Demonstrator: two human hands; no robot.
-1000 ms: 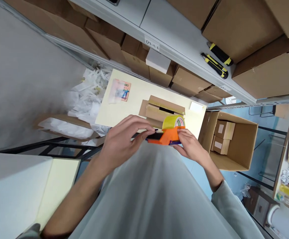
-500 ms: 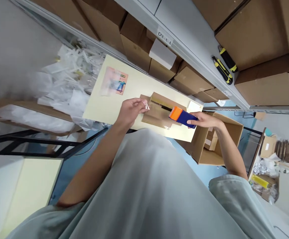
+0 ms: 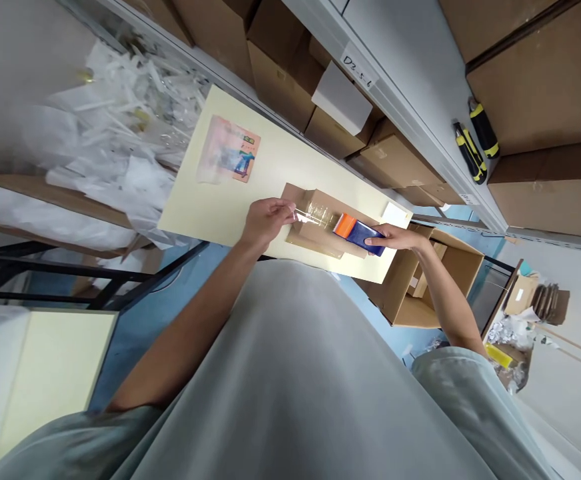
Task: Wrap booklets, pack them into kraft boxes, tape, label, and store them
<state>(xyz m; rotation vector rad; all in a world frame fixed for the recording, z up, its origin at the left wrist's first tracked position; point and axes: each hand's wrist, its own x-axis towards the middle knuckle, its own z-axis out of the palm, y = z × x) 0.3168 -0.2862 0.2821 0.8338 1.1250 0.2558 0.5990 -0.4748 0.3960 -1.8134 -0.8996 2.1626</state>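
On the pale yellow table lies a brown cardboard box (image 3: 310, 233), long and low. My right hand (image 3: 390, 238) grips a blue tape dispenser (image 3: 365, 237) with an orange front, held over the right part of the box. A shiny strip of clear tape (image 3: 318, 217) stretches from it across the top of the box toward my left hand (image 3: 269, 219). The fingers of that hand are pinched on the tape's end at the box's left edge. To the left, a pinkish printed packet (image 3: 245, 157) lies flat on the table.
Behind the table (image 3: 185, 210), a shelf holds brown cartons (image 3: 285, 77) and a white box (image 3: 342, 100). Two yellow-and-black utility knives (image 3: 470, 153) lie on the upper shelf. Left is a heap of crumpled plastic wrapping (image 3: 135, 140); right stands an open carton (image 3: 403, 283).
The tape dispenser has shifted slightly left and down onto the box, and clear tape now shows along the box top. My left hand stays pinched near the box's left end. The view has shifted a little.
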